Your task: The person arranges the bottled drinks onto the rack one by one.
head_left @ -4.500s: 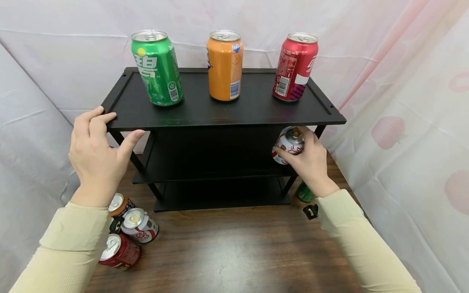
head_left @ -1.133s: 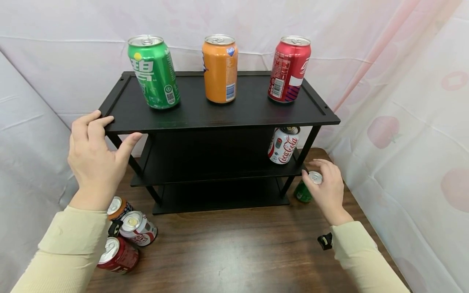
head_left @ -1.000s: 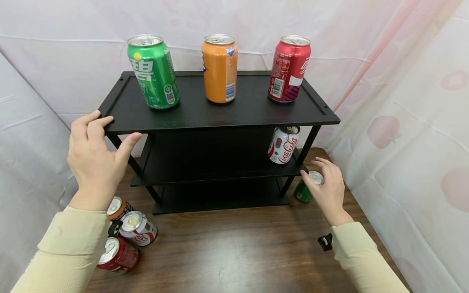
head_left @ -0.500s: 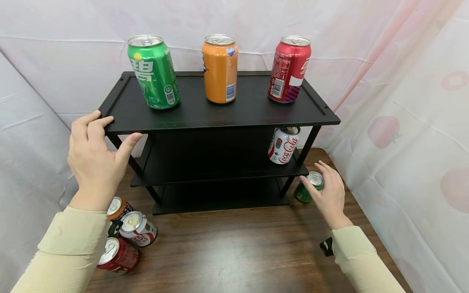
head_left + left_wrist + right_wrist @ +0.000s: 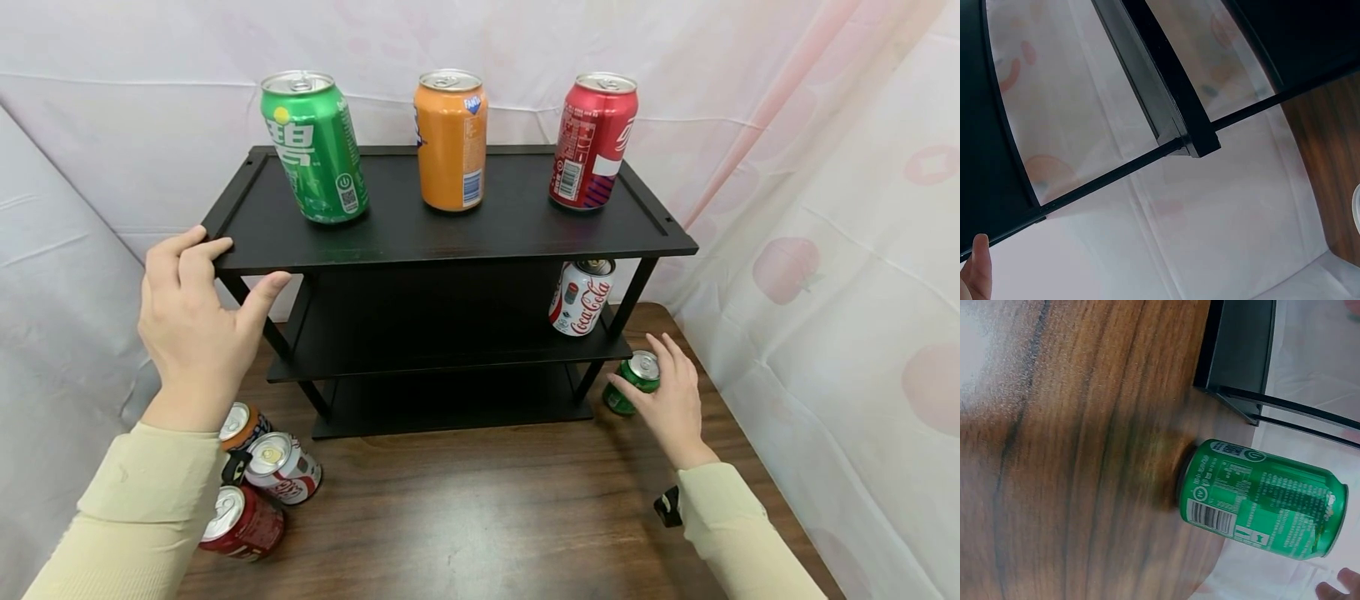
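My left hand [image 5: 197, 321] rests its fingers on the left edge of the top board of a black three-tier shelf [image 5: 420, 237], thumb spread apart. The thumb tip [image 5: 981, 250] appears by the board in the left wrist view. Low at the right, my right hand [image 5: 666, 400] reaches round a green soda can [image 5: 619, 397] with thumb and fingers spread. That can stands upright on the table beside the shelf; the right wrist view shows fingertips [image 5: 1342, 584] apart from its top end. A white Coca-Cola can [image 5: 579, 302] stands on the middle board's right end.
A green Sprite can [image 5: 318, 154], an orange Fanta can [image 5: 452, 146] and a red can [image 5: 592, 146] stand along the top board. Left on the wooden table [image 5: 465, 517] are an orange can [image 5: 246, 427], a white can [image 5: 288, 471] and a red can [image 5: 247, 525], partly behind the left sleeve.
My right hand has let go of the white Coca-Cola can on the middle board and moved down to the green can, its thumb lately shifting left across it. The left hand keeps its place.
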`<state>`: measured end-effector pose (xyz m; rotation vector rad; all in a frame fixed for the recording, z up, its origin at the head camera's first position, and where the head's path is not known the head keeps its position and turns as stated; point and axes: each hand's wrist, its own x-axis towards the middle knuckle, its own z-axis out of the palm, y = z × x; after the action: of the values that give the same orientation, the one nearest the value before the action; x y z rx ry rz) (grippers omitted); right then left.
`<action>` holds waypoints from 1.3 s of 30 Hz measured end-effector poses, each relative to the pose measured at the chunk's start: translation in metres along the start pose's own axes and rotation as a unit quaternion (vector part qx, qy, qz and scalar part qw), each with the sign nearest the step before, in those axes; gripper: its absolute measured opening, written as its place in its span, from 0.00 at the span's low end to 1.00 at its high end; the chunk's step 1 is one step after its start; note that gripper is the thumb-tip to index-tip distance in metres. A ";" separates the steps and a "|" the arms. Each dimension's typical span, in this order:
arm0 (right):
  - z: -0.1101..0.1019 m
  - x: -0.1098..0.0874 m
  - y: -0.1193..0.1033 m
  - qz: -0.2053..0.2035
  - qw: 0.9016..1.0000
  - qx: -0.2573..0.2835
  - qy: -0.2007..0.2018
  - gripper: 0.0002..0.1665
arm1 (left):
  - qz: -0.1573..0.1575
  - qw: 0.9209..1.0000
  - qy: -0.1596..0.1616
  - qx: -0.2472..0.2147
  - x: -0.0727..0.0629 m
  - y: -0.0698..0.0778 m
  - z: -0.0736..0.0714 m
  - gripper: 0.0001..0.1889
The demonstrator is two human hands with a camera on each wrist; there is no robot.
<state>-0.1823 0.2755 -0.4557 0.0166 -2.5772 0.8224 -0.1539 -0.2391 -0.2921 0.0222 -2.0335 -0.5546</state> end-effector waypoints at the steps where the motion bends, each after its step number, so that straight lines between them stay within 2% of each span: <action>1: 0.001 0.000 0.001 0.005 1.000 0.002 -0.006 0.53 | 0.000 1.000 -0.001 0.000 0.000 0.000 0.000 0.53; 12: 0.008 -0.002 0.004 0.064 0.996 0.032 -0.043 0.58 | 0.003 1.000 0.004 0.001 0.000 0.000 0.000 0.53; 20: 0.015 -0.004 0.007 0.090 0.993 0.042 -0.057 0.59 | 0.000 1.000 0.005 0.003 0.000 0.000 0.000 0.53; 30: 0.022 -0.006 0.011 0.117 0.991 0.061 -0.035 0.64 | 0.002 1.000 0.003 0.001 0.000 0.001 0.000 0.53; 39: 0.025 -0.003 0.013 0.155 0.984 0.074 -0.045 0.66 | 0.000 1.000 -0.002 0.003 0.000 0.001 -0.001 0.53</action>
<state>-0.1908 0.2721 -0.4820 -0.3187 -2.6344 1.1475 -0.1528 -0.2384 -0.2910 0.0250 -2.0381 -0.5498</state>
